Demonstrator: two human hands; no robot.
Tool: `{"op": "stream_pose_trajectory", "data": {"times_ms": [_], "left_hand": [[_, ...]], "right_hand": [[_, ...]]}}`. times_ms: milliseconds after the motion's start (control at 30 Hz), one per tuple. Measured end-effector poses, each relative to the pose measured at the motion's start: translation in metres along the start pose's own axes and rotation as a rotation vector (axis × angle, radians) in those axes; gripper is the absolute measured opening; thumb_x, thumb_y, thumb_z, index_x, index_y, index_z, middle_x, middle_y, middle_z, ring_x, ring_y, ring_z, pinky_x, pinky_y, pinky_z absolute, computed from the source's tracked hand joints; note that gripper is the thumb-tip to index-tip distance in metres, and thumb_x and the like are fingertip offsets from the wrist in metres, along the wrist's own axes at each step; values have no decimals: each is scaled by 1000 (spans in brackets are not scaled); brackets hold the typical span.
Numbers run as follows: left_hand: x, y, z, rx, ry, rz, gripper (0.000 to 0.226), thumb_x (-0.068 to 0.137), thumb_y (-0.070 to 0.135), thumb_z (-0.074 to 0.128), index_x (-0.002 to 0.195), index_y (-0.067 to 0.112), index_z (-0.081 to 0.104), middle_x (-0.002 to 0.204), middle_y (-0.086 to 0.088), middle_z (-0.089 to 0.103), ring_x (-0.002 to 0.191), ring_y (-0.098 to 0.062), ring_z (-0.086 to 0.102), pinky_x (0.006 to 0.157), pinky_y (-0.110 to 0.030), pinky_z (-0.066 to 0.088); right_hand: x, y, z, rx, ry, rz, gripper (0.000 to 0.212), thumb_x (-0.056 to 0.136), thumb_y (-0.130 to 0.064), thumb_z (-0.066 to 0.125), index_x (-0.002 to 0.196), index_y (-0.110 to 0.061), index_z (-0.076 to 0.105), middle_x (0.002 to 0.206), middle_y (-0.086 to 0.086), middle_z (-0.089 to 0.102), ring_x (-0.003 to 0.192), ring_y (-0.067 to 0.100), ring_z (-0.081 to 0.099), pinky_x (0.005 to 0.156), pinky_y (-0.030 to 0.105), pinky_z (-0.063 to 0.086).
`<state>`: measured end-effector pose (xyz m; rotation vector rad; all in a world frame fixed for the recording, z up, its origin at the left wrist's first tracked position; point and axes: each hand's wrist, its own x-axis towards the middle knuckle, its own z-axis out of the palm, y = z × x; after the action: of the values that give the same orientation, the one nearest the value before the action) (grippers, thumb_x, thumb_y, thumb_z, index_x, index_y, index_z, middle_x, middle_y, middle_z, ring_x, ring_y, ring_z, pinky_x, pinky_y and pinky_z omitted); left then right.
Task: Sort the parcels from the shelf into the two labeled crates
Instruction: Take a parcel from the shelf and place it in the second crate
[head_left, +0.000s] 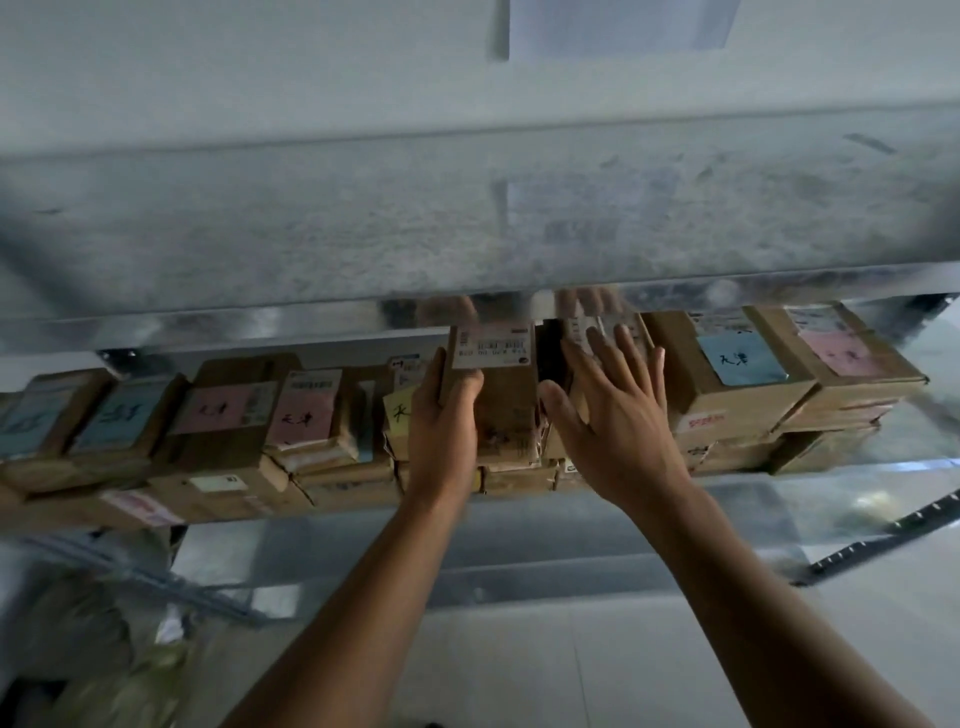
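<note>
A row of brown cardboard parcels fills the metal shelf (857, 499), many with pink or blue handwritten labels. My left hand (447, 431) grips the left side of an upright parcel with a white barcode label (506, 395) in the middle of the row. My right hand (613, 410) is spread with straight fingers just right of that parcel, in front of a parcel with a white label (602, 325). I cannot tell whether the fingers touch it. No crate is in view.
A parcel with a blue label (737, 364) and one with a pink label (841, 353) sit stacked at the right. Pink-labelled parcels (306, 410) and blue-labelled ones (114, 415) line the left. An upper metal shelf board (467, 223) overhangs the row. Pale floor lies below.
</note>
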<state>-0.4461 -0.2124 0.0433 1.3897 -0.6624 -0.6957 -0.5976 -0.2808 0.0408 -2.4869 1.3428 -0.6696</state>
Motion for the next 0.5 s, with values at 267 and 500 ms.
{"op": "stream_pose_trajectory", "data": {"times_ms": [267, 500], "left_hand": [[-61, -25, -51, -76, -130, -4, 55, 98, 39, 60, 151, 35, 44, 134, 12, 65, 121, -4, 62, 88, -22, 56], [-99, -35, -120, -93, -335, -11, 73, 89, 31, 60, 154, 46, 32, 144, 12, 57, 130, -9, 56, 100, -37, 54]], "right_hand": [[-58, -45, 19, 244, 1, 20, 76, 98, -74, 22, 163, -35, 26, 170, -9, 25, 159, 11, -15, 129, 45, -13], [-124, -102, 38, 594, -50, 228, 68, 92, -75, 44, 155, -55, 26, 156, -26, 34, 152, 12, 23, 122, 50, 33]]}}
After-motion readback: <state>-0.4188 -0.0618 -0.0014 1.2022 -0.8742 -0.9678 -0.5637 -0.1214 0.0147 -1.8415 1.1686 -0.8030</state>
